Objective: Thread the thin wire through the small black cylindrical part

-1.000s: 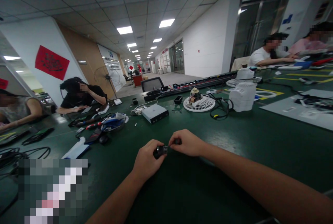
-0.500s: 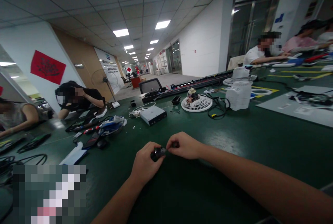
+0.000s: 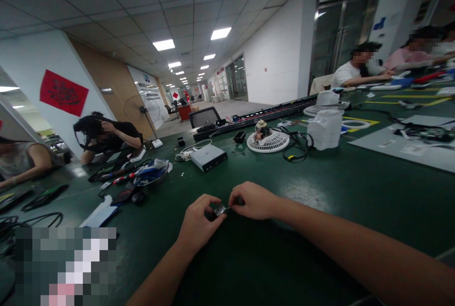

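Note:
Over the dark green table (image 3: 320, 192), my left hand (image 3: 199, 223) is closed round a small dark part with a shiny metal face (image 3: 218, 210). My right hand (image 3: 252, 200) pinches the other end of that same part, thumb and fingers pressed together. The two hands meet just above the tabletop, close in front of me. What the right fingertips grip is too small to make out.
A grey drive box (image 3: 209, 157) lies beyond my hands, with a white fan grille (image 3: 268, 141) and a white fan housing (image 3: 325, 128) further right. Cables, tools and a cloth pile (image 3: 151, 172) lie to the left. Other people sit at the left and far right.
My hands stay together in place. The small part has turned in my left fingers, showing a shiny face now. The view has shifted slightly.

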Motion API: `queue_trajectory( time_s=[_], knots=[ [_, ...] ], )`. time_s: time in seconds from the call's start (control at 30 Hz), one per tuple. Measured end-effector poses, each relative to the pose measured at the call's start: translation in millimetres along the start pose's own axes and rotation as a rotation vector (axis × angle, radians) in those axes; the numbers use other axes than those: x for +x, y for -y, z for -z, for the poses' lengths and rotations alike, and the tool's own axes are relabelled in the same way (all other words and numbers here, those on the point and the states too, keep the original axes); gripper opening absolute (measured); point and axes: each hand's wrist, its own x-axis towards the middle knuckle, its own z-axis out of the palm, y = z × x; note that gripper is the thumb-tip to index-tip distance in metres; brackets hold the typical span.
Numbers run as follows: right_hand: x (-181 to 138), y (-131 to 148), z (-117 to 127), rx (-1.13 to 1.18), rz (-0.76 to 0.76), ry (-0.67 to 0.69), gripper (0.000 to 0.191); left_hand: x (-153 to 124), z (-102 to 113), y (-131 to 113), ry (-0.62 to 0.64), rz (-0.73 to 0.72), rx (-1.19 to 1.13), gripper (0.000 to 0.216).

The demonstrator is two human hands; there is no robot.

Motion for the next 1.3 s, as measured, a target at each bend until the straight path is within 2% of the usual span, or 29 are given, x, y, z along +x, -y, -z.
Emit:
queue_trajectory(
  time_s=[0.07, 0.13, 0.23, 0.37, 0.47, 0.57, 0.63, 0.77, 0.87, 1.07, 1.17, 1.3],
  knots=[
    [0.4, 0.2, 1.0, 0.026, -0.012, 0.012, 0.02, 1.0, -0.7, 1.0, 0.011, 0.068, 0.002, 0.038],
    [0.1, 1.2, 3.1, 0.011, -0.036, 0.005, 0.019, 2.3, -2.1, 0.8, 0.046, 0.118, 0.028, 0.042],
    [-1.1, 2.2, 6.7, -0.096, -0.098, -0.008, 0.019, 3.7, -4.0, -1.2, 0.091, 0.141, 0.125, 0.033],
    [0.1, -0.9, 5.4, -0.144, -0.203, -0.017, 0.035, 3.7, -3.5, -2.6, 0.096, 0.124, 0.206, 0.028],
    [3.3, -3.2, -0.2, -0.053, -0.238, 0.014, 0.041, 3.1, -1.8, -1.0, 0.059, 0.148, 0.203, 0.027],
    [5.0, -2.0, -3.8, -0.027, -0.238, 0.047, 0.03, 2.6, -0.7, 0.9, -0.011, 0.179, 0.147, 0.029],
    [5.2, -0.1, -4.2, -0.027, -0.239, -0.016, 0.024, 2.3, -0.6, 1.3, -0.062, 0.184, 0.11, 0.028],
    [5.1, 1.1, -4.4, 0.216, -0.187, -0.185, 0.022, 1.2, -2.6, 0.8, -0.127, 0.135, 0.066, 0.024],
    [5.2, 1.2, -5.1, 0.433, -0.108, -0.232, 0.021, 0.1, -4.6, -0.7, -0.147, 0.099, 0.042, 0.025],
    [3.0, 8.0, -2.7, 0.38, 0.075, -0.208, 0.013, -1.7, -3.8, -2.6, -0.114, -0.004, 0.029, 0.028],
    [2.7, 10.0, -5.2, 0.405, 0.005, -0.191, 0.014, -2.1, -2.5, -1.2, -0.067, -0.092, 0.009, 0.025],
    [3.5, 7.2, -11.6, 0.473, -0.132, -0.151, 0.027, -3.4, -1.1, -0.1, 0.0, -0.184, 0.007, 0.021]
  ],
)
